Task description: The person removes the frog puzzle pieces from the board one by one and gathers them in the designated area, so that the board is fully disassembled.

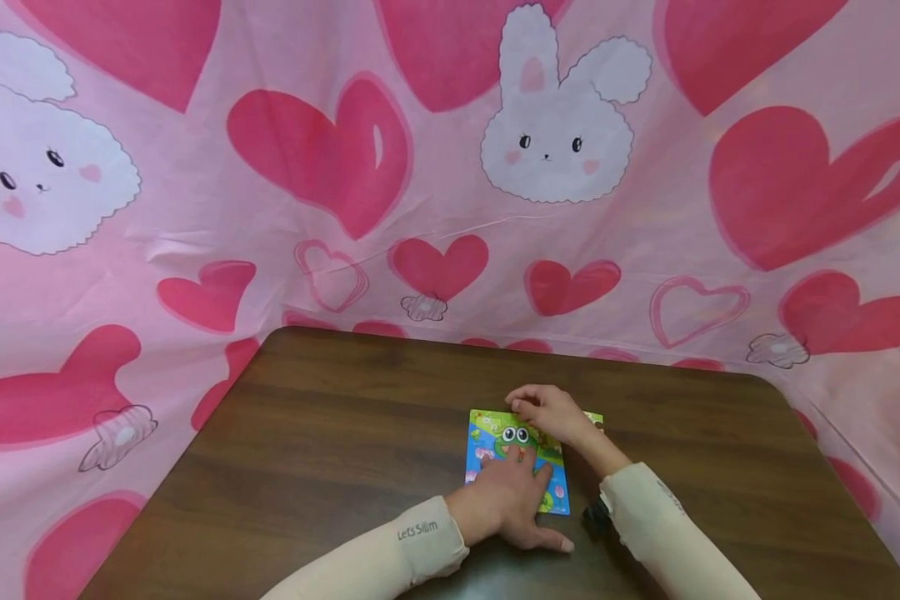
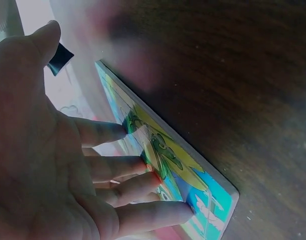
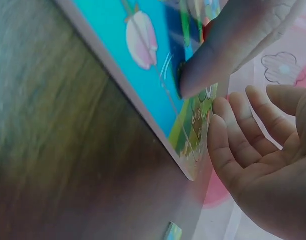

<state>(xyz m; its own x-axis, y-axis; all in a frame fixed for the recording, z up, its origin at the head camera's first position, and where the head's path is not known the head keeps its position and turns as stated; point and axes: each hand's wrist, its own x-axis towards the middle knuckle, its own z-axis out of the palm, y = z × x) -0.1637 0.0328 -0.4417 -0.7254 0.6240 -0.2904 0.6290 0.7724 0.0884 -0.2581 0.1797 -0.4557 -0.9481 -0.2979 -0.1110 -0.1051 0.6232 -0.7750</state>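
Note:
A thin, flat frog puzzle board [image 1: 475, 442] lies on the table, with a green frog on a blue and green ground and fine seams across its picture. My left hand [image 1: 506, 500] reaches over it from the near side, fingers spread and tips resting on the picture; its thumb points right, off the board. At the board's far edge is my right hand [image 1: 555, 412], its fingers loosely bent with nothing visible between them. In the right wrist view the right palm [image 3: 273, 170] faces the board's corner. Whether those fingertips touch the board I cannot tell.
A small green and yellow piece [image 1: 595, 418] lies right of the board, partly hidden by the right wrist. The brown wooden table [image 1: 330, 450] ends at a pink curtain [image 1: 450, 208] with hearts and rabbits. A black device [image 1: 597, 518] sits by the right cuff.

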